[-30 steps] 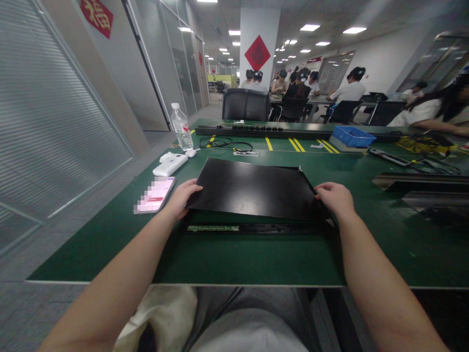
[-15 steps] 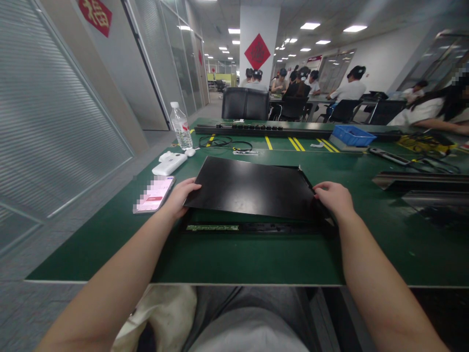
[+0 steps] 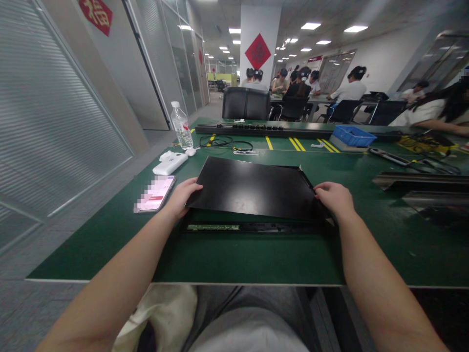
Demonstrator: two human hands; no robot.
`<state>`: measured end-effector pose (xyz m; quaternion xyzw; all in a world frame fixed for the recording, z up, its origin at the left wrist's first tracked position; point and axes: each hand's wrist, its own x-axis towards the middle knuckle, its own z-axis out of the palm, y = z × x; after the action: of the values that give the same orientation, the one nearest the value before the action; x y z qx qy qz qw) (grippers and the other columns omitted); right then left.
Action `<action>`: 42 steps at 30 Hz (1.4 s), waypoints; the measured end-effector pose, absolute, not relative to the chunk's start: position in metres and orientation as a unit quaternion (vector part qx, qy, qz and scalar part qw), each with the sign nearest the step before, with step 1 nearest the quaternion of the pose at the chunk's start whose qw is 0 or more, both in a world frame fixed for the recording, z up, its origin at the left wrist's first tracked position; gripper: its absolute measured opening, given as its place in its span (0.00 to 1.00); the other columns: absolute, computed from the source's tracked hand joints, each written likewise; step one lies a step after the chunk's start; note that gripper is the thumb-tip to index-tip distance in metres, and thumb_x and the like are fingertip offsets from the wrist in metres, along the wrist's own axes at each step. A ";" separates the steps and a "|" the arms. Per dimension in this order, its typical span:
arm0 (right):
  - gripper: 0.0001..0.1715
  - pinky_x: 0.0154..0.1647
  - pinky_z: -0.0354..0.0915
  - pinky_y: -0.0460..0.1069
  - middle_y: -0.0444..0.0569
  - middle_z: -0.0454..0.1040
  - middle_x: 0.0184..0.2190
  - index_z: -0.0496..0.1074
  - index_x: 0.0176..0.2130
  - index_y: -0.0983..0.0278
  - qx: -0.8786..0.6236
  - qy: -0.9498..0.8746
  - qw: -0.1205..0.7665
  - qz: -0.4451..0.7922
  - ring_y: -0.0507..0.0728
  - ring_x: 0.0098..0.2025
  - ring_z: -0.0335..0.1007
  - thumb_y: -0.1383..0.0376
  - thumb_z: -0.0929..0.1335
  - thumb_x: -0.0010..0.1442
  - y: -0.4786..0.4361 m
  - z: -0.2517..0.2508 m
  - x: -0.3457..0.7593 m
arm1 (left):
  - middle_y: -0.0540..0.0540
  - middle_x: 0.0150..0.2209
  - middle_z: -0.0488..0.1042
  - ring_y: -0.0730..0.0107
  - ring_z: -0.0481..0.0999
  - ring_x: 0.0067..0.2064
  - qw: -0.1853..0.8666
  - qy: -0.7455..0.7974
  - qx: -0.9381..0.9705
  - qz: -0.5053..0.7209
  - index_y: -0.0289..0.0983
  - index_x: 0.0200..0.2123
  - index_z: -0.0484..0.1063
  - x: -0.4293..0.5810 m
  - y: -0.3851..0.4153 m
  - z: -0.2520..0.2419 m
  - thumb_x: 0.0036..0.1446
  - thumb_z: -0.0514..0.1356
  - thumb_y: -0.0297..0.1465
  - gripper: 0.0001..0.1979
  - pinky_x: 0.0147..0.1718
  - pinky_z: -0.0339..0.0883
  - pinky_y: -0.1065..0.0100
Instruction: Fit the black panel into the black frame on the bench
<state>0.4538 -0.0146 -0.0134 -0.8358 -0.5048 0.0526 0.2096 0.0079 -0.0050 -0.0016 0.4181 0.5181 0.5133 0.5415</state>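
Note:
A glossy black flat panel (image 3: 249, 188), like a display screen, lies tilted over a thin black frame (image 3: 282, 228). Along the frame's near side runs a green circuit board strip (image 3: 213, 227). My left hand (image 3: 182, 196) grips the panel's left end, thumb on top and the other fingers behind or under the edge. At the right edge, my right hand (image 3: 335, 198) is closed in a pinch on the panel, with the frame's side close against it. The right fingertips are partly hidden, and the panel covers most of the frame.
On the green table (image 3: 249, 264) stand a water bottle (image 3: 182, 128), a white device (image 3: 170, 164) and a phone (image 3: 156, 194) at left. Behind lie a black cable (image 3: 223, 142), long black bars (image 3: 256, 129) and a blue bin (image 3: 353, 136). Metal strips (image 3: 421, 182) lie right. People (image 3: 348, 88) sit beyond.

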 end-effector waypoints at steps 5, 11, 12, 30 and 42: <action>0.19 0.38 0.68 0.53 0.52 0.82 0.33 0.84 0.41 0.58 -0.831 -0.509 0.218 0.045 0.63 0.39 0.77 0.60 0.67 0.53 -0.014 -0.015 0.456 | 0.45 0.31 0.81 0.54 0.83 0.36 0.549 0.516 0.421 0.504 0.38 0.39 0.79 0.008 -0.004 -0.002 0.38 0.68 0.29 0.19 0.29 0.72 0.67; 0.19 0.38 0.68 0.53 0.52 0.83 0.34 0.84 0.41 0.59 -0.830 -0.510 0.220 0.050 0.63 0.38 0.77 0.61 0.67 0.53 -0.015 -0.015 0.457 | 0.45 0.30 0.81 0.55 0.82 0.36 0.554 0.519 0.415 0.501 0.38 0.36 0.78 0.008 -0.006 0.000 0.40 0.67 0.28 0.15 0.27 0.71 0.69; 0.19 0.38 0.68 0.53 0.52 0.83 0.34 0.84 0.41 0.59 -0.831 -0.510 0.217 0.051 0.63 0.38 0.77 0.61 0.67 0.53 -0.015 -0.015 0.457 | 0.45 0.30 0.81 0.57 0.82 0.35 0.556 0.518 0.415 0.501 0.38 0.36 0.78 0.009 -0.006 0.000 0.40 0.67 0.28 0.14 0.27 0.71 0.69; 0.20 0.40 0.68 0.54 0.52 0.83 0.37 0.84 0.43 0.59 -0.836 -0.506 0.203 0.063 0.65 0.43 0.78 0.61 0.66 0.55 -0.016 -0.011 0.455 | 0.47 0.29 0.81 0.66 0.78 0.27 0.562 0.522 0.423 0.482 0.35 0.40 0.76 0.008 -0.004 -0.002 0.42 0.66 0.27 0.17 0.25 0.70 0.70; 0.22 0.40 0.68 0.52 0.51 0.83 0.38 0.84 0.45 0.58 -0.836 -0.513 0.186 0.065 0.63 0.43 0.78 0.61 0.65 0.57 -0.018 -0.009 0.453 | 0.47 0.29 0.80 0.66 0.79 0.28 0.559 0.526 0.416 0.487 0.36 0.38 0.76 0.009 -0.005 0.000 0.42 0.66 0.27 0.15 0.26 0.69 0.71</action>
<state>0.4533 -0.0184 -0.0090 -0.8357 -0.5126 0.0653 0.1857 0.0093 -0.0046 0.0001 0.4164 0.5260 0.4868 0.5594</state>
